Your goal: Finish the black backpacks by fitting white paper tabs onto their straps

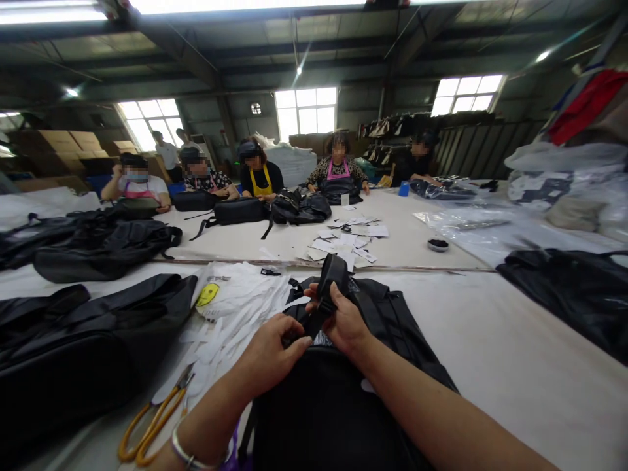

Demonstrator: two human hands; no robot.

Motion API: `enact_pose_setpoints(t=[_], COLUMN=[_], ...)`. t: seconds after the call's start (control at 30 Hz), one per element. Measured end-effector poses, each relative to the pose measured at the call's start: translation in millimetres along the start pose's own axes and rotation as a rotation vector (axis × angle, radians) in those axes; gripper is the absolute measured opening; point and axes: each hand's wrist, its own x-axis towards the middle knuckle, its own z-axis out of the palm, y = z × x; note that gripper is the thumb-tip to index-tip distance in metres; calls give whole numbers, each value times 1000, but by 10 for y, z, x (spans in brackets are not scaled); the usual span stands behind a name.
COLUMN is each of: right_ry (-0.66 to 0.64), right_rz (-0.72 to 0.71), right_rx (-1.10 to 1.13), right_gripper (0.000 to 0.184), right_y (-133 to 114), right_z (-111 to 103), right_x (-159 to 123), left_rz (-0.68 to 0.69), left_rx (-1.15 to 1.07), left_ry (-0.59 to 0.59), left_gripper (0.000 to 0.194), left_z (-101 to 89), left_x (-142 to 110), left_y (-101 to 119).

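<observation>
A black backpack (318,412) lies on the table right in front of me, its bottom edge running out of view. My right hand (346,320) is closed round a black strap (334,271), which stands up in a loop above the fingers. My left hand (277,353) pinches a lower part of the same strap between thumb and fingers. A piece of clear plastic (322,339) shows under the hands. Left of my left forearm lie scissors (157,418) with orange handles, blades pointing away from me.
Several black bags (98,333) lie to the left, another bag (569,288) to the right. White paper tags (343,242) are scattered ahead, near a small dish (438,245) of dark bits. White plastic bags (240,294) lie beside the backpack. Co-workers (338,170) sit across the table.
</observation>
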Motion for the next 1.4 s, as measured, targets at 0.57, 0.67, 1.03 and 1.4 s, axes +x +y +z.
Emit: enact_pose_setpoints(t=[0.57, 0.67, 1.03, 1.4], right_ry=[72, 38, -32, -15], right_rz=[52, 80, 182, 169], right_rx=[-254, -154, -114, -74], right_gripper=[56, 55, 57, 60], right_y=[-44, -37, 31, 28], right_z=[0, -2, -57, -21], right_x=[-23, -20, -2, -33], left_rz=[83, 99, 91, 113], left_rx=[-92, -112, -240, -69], left_ry=[50, 64, 110, 93], left_gripper=[24, 25, 19, 21], left_z=[160, 152, 197, 196], left_x=[124, 132, 208, 136], left_y=[88, 142, 321, 162])
